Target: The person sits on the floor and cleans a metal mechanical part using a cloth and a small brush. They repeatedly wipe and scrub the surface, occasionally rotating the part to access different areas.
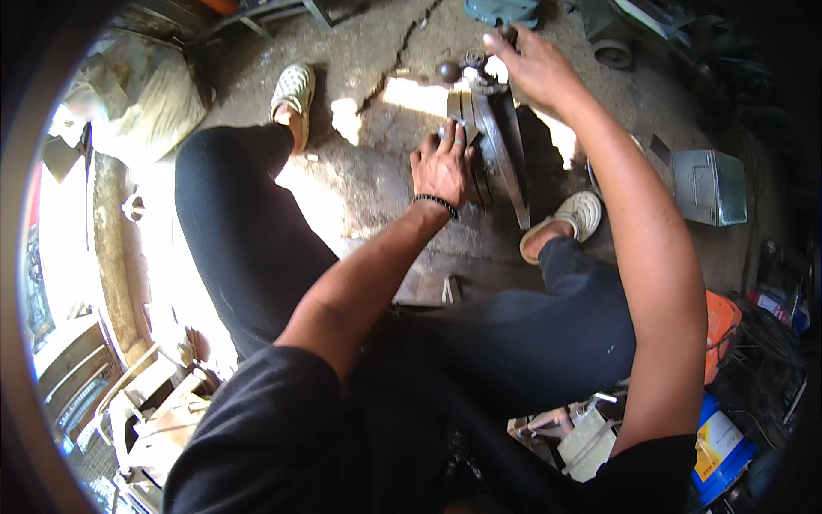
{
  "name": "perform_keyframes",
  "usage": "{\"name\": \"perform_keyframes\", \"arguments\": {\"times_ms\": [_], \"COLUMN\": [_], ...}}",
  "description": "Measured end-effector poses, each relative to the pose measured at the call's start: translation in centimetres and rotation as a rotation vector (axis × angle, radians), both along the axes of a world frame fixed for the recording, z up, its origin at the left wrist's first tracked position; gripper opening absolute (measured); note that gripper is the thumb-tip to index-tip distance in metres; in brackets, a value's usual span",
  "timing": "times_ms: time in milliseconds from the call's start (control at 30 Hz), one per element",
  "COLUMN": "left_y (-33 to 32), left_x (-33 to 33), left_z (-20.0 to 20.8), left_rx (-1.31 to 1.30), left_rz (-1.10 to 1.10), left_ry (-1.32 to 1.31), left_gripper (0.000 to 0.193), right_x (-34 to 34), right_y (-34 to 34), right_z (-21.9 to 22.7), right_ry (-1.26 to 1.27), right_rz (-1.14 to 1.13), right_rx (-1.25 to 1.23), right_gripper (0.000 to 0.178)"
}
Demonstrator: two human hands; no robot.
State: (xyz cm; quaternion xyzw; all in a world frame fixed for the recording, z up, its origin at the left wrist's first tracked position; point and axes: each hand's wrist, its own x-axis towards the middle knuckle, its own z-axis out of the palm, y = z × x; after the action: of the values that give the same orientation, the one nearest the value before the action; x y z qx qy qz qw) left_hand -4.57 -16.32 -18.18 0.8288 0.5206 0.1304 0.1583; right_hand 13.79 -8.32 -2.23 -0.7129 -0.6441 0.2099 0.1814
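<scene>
A dark metal machine part (497, 141) with a long slanting body stands on the floor between my feet. At its far end is a crank with ball-shaped knobs, one knob (449, 72) showing free on the left. My right hand (541, 75) reaches to the far end, closed round the other dark knob (508, 36), with the thumb pointing left. My left hand (443, 170), wearing a black beaded bracelet, presses its fingers on a small flat metal piece (470, 128) against the left side of the part. The palm side of this hand is hidden.
My legs spread around the part, a pale clog (294, 90) at left and another clog (579, 216) at right. A metal box (710, 187) stands at right, above an orange case (721, 334) and a blue bucket (723, 450). A pale sack (141, 98) slumps at far left.
</scene>
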Motion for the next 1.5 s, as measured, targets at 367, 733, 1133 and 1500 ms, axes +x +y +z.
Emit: {"name": "perform_keyframes", "arguments": {"times_ms": [367, 733, 1133, 1500], "left_y": [-2.1, -0.8, 2.5, 0.5], "left_x": [-1.7, -2.6, -1.0, -2.9], "left_z": [-0.4, -0.1, -0.4, -1.7], "left_rx": [0.050, 0.164, 0.115, 0.089], "left_rz": [-0.225, -0.348, -0.284, -0.409], "left_ry": [0.069, 0.119, 0.088, 0.142], "left_gripper": [0.050, 0.049, 0.049, 0.054], "right_x": [0.9, 0.1, -0.2, 0.0], "right_y": [0.6, 0.5, 0.5, 0.6], "right_z": [-2.6, -1.4, 0.2, -0.6], "right_ry": [-0.046, -0.015, 0.011, -0.024], "right_rz": [-0.088, -0.044, -0.034, -0.044], "right_rx": [0.105, 0.084, -0.049, 0.028], "right_gripper": [0.076, 0.079, 0.079, 0.081]}}
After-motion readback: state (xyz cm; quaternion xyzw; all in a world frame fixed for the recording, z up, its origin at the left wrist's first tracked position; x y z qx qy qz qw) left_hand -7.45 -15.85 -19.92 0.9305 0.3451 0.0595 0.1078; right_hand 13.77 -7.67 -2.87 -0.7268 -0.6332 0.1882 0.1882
